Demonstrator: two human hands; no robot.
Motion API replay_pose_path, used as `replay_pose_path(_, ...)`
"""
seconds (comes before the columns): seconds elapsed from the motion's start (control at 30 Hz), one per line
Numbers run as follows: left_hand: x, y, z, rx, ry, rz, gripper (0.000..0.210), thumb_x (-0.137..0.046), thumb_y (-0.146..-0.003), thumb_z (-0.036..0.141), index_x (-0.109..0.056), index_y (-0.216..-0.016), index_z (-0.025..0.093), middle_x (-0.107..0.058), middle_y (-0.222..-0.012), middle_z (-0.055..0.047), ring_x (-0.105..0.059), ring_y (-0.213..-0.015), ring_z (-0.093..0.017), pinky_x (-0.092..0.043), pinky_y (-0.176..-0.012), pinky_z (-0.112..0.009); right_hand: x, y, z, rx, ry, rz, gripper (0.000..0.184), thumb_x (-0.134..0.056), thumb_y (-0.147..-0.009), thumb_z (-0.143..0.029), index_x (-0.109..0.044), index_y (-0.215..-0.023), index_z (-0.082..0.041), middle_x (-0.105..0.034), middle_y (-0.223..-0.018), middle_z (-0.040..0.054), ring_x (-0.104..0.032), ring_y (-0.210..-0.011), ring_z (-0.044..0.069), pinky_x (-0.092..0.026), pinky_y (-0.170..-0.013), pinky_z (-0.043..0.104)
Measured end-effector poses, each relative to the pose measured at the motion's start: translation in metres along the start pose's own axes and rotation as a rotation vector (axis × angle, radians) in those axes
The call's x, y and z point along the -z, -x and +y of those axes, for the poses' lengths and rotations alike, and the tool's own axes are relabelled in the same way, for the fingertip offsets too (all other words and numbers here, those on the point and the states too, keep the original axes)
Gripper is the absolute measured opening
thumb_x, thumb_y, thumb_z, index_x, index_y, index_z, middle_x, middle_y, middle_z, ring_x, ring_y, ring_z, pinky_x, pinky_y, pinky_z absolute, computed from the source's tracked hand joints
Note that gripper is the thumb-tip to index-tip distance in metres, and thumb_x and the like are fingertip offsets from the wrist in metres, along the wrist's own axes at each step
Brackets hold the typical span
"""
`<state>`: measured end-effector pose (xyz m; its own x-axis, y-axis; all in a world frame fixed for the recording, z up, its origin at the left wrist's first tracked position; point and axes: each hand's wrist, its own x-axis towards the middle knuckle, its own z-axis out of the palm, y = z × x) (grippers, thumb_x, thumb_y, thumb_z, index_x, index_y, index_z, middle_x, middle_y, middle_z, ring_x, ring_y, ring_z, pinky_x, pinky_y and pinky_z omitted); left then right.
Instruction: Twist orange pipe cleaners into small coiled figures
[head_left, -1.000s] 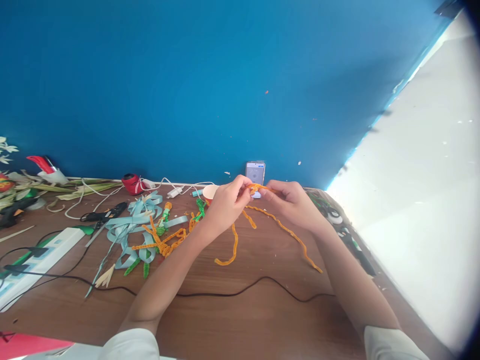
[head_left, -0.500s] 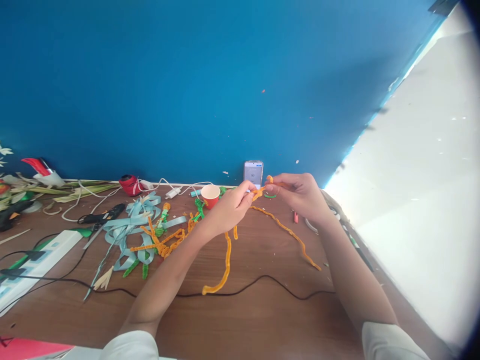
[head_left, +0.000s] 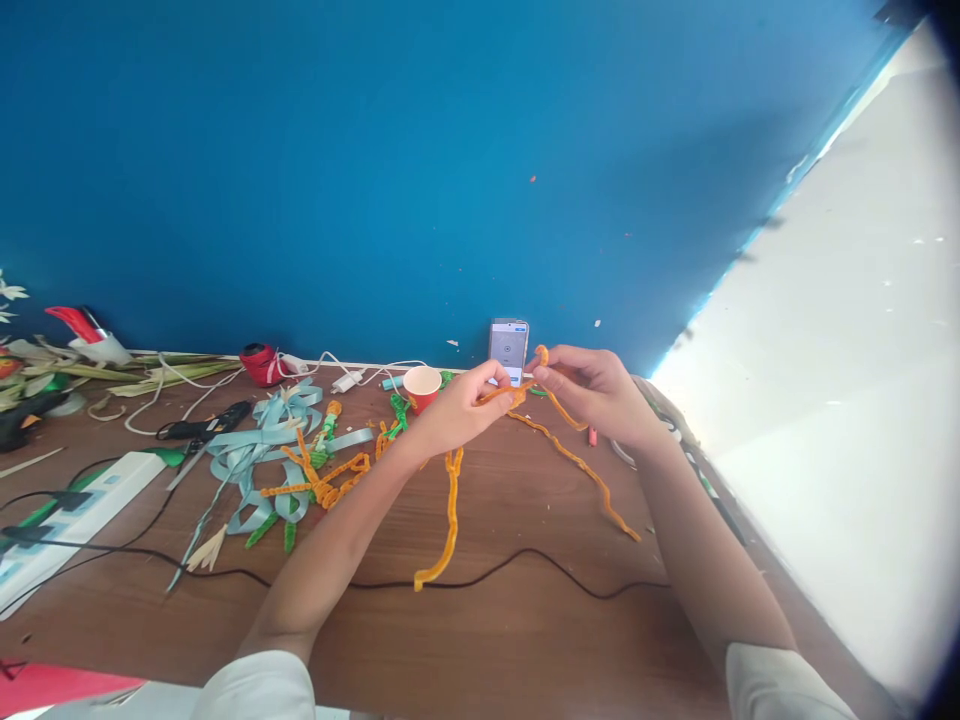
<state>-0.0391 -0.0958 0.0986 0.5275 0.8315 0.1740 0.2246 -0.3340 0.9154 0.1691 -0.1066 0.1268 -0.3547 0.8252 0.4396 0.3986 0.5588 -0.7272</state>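
My left hand (head_left: 471,405) pinches fuzzy orange pipe cleaners at the middle of the view; one orange pipe cleaner (head_left: 451,525) hangs down below it toward the table. My right hand (head_left: 600,393), fingers closed, grips a curled orange end (head_left: 542,355), and a loop of orange droops beneath those fingers. Another long orange pipe cleaner (head_left: 581,464) trails to the lower right on the tabletop. My fingers partly hide where the strands meet. Behind the hands, a phone (head_left: 508,345) leans upright against the blue wall.
Left of my arm lie blue ribbon (head_left: 240,455), twisted orange pipe cleaners (head_left: 319,485) and a glue gun (head_left: 210,424). A red paper cup (head_left: 422,387) stands behind my left wrist. A white power strip (head_left: 82,525) is at far left; a black cable (head_left: 517,562) crosses the table.
An orange loop now droops below my right fingers. The strand hanging from my left hand has swung slightly and stretched straighter. Both hands stay close together.
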Motion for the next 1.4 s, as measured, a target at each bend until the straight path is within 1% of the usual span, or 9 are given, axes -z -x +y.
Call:
replay_pose_path(0.2, 0.005, -0.001, -0.003, -0.015, -0.053, 0.0, 0.025, -0.045, -0.099, 0.046, -0.052, -0.103, 0.023, -0.048, -0.061, 0.006, -0.042, -0.056, -0.011, -0.03, -0.054, -0.022, 0.005, -0.006, 0.017, -0.024, -0.134, 0.37, 0.034, -0.058, -0.094, -0.052, -0.064, -0.08, -0.022, -0.051, -0.067, 0.0001, -0.047, -0.061, 0.013, -0.04, -0.056, 0.028)
replay_pose_path(0.33, 0.006, 0.0, 0.0, -0.036, -0.256, 0.163, 0.025, -0.043, -0.1, 0.043, -0.056, -0.099, 0.021, -0.06, -0.071, 0.002, -0.045, -0.057, -0.011, -0.031, -0.054, -0.023, 0.016, -0.006, 0.021, 0.074, -0.081, 0.51, 0.032, -0.055, -0.096, -0.051, -0.064, -0.081, -0.023, -0.062, -0.09, 0.0049, -0.058, -0.084, 0.019, -0.048, -0.076, 0.034)
replay_pose_path(0.4, 0.006, 0.0, 0.002, -0.07, -0.378, 0.232, 0.025, -0.042, -0.101, 0.04, -0.056, -0.095, 0.021, -0.063, -0.076, 0.001, -0.047, -0.058, -0.011, -0.031, -0.055, -0.024, 0.018, -0.005, 0.017, 0.101, -0.109, 0.438, 0.03, -0.054, -0.096, -0.05, -0.063, -0.084, -0.024, -0.066, -0.1, 0.0061, -0.06, -0.094, 0.022, -0.049, -0.084, 0.037)
replay_pose_path(0.53, 0.002, 0.001, 0.004, -0.195, -0.685, 0.344, 0.019, -0.043, -0.101, 0.031, -0.057, -0.096, 0.019, -0.063, -0.081, -0.002, -0.056, -0.075, -0.016, -0.034, -0.063, -0.026, 0.002, -0.004, 0.009, 0.093, -0.049, 0.157, 0.026, -0.058, -0.095, -0.047, -0.063, -0.09, -0.022, -0.07, -0.107, 0.0066, -0.062, -0.096, 0.022, -0.048, -0.084, 0.036)
replay_pose_path(0.63, -0.003, 0.002, 0.002, -0.242, -0.863, 0.417, 0.022, -0.041, -0.103, 0.032, -0.058, -0.099, 0.019, -0.064, -0.084, -0.005, -0.057, -0.08, -0.019, -0.033, -0.064, -0.027, -0.019, -0.006, 0.009, 0.078, 0.016, 0.037, 0.03, -0.051, -0.098, -0.047, -0.065, -0.094, -0.02, -0.069, -0.091, 0.0043, -0.061, -0.082, 0.018, -0.045, -0.074, 0.03)
replay_pose_path(0.73, -0.004, 0.002, -0.001, -0.258, -0.921, 0.481, 0.024, -0.041, -0.103, 0.032, -0.059, -0.097, 0.018, -0.065, -0.082, -0.006, -0.059, -0.078, -0.019, -0.031, -0.061, -0.027, -0.035, -0.007, 0.013, 0.032, 0.075, 0.056, 0.041, -0.045, -0.1, -0.05, -0.067, -0.086, -0.018, -0.059, -0.068, 0.0, -0.047, -0.061, 0.012, -0.035, -0.058, 0.026)
replay_pose_path(0.9, 0.0, 0.002, 0.0, -0.24, -0.594, 0.484, 0.024, -0.045, -0.101, 0.035, -0.061, -0.092, 0.019, -0.062, -0.065, 0.001, -0.053, -0.057, -0.013, -0.032, -0.056, -0.025, -0.042, -0.002, 0.015, 0.08, 0.138, 0.205, 0.046, -0.05, -0.098, -0.052, -0.066, -0.072, -0.017, -0.045, -0.055, -0.0025, -0.032, -0.052, 0.01, -0.025, -0.052, 0.027)
replay_pose_path(1.1, 0.003, 0.006, 0.011, -0.148, -0.119, 0.377, 0.025, -0.051, -0.097, 0.04, -0.061, -0.09, 0.018, -0.057, -0.056, 0.003, -0.052, -0.053, -0.011, -0.037, -0.054, -0.022, -0.04, 0.004, 0.019, 0.31, 0.369, 0.229, 0.041, -0.045, -0.102, -0.041, -0.071, -0.077, -0.019, -0.053, -0.054, 0.0008, -0.04, -0.051, 0.012, -0.032, -0.057, 0.029)
replay_pose_path(1.4, 0.0, 0.006, 0.013, -0.111, 0.058, 0.36, 0.024, -0.056, -0.095, 0.04, -0.061, -0.087, 0.018, -0.047, -0.051, 0.006, -0.041, -0.045, -0.007, -0.032, -0.045, -0.02, -0.032, 0.005, 0.023, 0.534, 0.718, 0.201, 0.032, -0.047, -0.101, -0.03, -0.065, -0.076, -0.021, -0.056, -0.053, -0.0003, -0.035, -0.048, 0.012, -0.026, -0.055, 0.032)
